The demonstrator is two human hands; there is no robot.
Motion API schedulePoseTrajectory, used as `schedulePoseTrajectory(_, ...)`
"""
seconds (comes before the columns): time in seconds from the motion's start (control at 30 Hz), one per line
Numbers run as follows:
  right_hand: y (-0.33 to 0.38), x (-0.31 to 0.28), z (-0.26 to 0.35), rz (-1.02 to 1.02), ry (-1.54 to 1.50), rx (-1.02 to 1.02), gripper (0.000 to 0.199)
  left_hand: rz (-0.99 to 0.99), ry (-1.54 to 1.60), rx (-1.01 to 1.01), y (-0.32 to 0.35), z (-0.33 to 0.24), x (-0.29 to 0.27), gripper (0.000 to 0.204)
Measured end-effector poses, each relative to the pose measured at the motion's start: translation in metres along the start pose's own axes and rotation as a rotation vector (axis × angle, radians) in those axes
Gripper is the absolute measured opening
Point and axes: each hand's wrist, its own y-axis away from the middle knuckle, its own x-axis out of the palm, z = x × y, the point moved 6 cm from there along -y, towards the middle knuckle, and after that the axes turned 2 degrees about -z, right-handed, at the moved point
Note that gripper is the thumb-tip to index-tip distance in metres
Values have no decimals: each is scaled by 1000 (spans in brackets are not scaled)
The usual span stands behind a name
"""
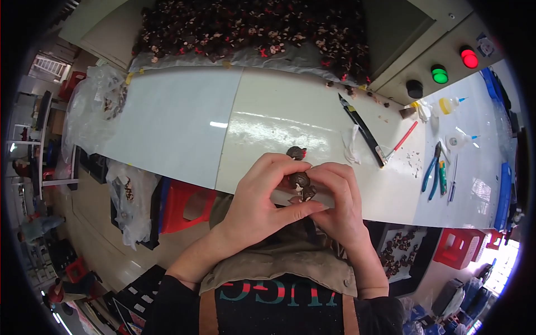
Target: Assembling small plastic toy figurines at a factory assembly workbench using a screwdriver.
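Note:
Close to my body, over the front edge of the bench, both hands hold one small dark-brown figurine (300, 181) with a rounded head. My left hand (259, 195) pinches it from the left, its thumb stretched beneath the figurine. From the right, the fingers of my right hand (340, 192) close on the same piece. Parts of it are hidden behind the fingers. Just beyond my fingertips, a second brown piece (296, 152) with a red detail lies on the white bench top (279, 106).
A heap of small brown and red figurine parts (251, 28) fills the far side. Right of my hands lie a black craft knife (363, 131), a red stick tool (403, 139), blue-handled pliers (431, 172) and a green tool (443, 177). Red stools (187, 205) stand below the bench.

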Motion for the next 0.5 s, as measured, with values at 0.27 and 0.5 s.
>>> schedulePoseTrajectory(0.27, 6, -4, -5, -22, -12, -8, 51, -14, 25, 30, 0, -1, 17, 48)
schedulePoseTrajectory(0.5, 7, -9, -3, -104, 1, -47, 54, -41, -29, 60, 1, 0, 21, 50)
